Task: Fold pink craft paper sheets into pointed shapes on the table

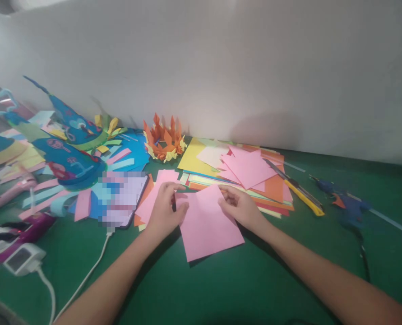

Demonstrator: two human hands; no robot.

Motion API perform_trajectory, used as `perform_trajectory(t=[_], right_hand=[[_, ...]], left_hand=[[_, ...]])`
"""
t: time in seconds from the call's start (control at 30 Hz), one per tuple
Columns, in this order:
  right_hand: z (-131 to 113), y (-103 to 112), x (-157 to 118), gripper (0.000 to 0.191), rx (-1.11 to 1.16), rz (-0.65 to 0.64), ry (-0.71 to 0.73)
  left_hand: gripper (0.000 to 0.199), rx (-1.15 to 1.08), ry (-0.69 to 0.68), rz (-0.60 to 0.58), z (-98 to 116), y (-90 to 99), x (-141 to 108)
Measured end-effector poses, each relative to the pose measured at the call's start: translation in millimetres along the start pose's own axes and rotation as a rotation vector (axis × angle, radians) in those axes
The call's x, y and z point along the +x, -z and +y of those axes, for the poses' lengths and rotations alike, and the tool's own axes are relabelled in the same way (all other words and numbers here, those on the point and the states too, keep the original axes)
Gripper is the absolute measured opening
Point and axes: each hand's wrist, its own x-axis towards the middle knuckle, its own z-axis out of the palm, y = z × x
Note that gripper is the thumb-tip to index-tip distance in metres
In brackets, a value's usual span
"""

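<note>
A pink sheet of paper (pixel 207 228) with a faint crease is held between both hands above the green table (pixel 221 289). My left hand (pixel 167 205) pinches its upper left edge between thumb and fingers. At the upper right edge, my right hand (pixel 239 205) grips the same sheet, thumb on top and fingers curled behind. Just beyond the hands lies a stack of coloured paper (pixel 278 185) with pink squares (pixel 250 167) on top. More pink paper (pixel 163 178) lies behind my left hand.
A yellow cutter (pixel 302 196) rests at the stack's right edge, with a blue glue gun (pixel 354 207) farther right. An orange paper crown (pixel 165 140), blue cone hats (pixel 68 158), a phone (pixel 128 198) on a white cable and a purple power strip (pixel 28 234) are left.
</note>
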Motion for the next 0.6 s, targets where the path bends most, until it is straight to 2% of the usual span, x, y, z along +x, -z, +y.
perform_trajectory(t=[0.1, 0.17, 0.23, 0.33, 0.43, 0.6], right_hand=[[-1.5, -2.2, -4.8, 0.04, -0.26, 0.021, 0.107], [-1.8, -2.8, -7.3, 0.04, -0.392, 0.043, 0.157], [-1.0, -3.3, -8.5, 0.04, -0.484, 0.065, 0.192], [1.9, -4.3, -8.2, 0.039, -0.568, 0.067, 0.305], [4.2, -5.4, -6.6, 0.036, -0.613, 0.056, 0.434], [3.5, -4.1, -6.5, 0.027, -0.582, 0.109, 0.546]], left_hand=[[0.021, 0.26, -0.285, -0.059, 4.8, -0.8, -5.2], [0.019, 0.245, -0.401, -0.212, 7.0, -2.9, -8.4], [0.021, 0.205, -0.419, -0.335, 7.4, -5.7, -10.8], [0.023, 0.244, -0.374, -0.439, 6.5, -8.1, -12.1], [0.031, 0.274, -0.375, -0.483, 6.2, -7.0, -10.8], [0.032, 0.264, -0.4, -0.533, 5.6, -3.0, -6.9]])
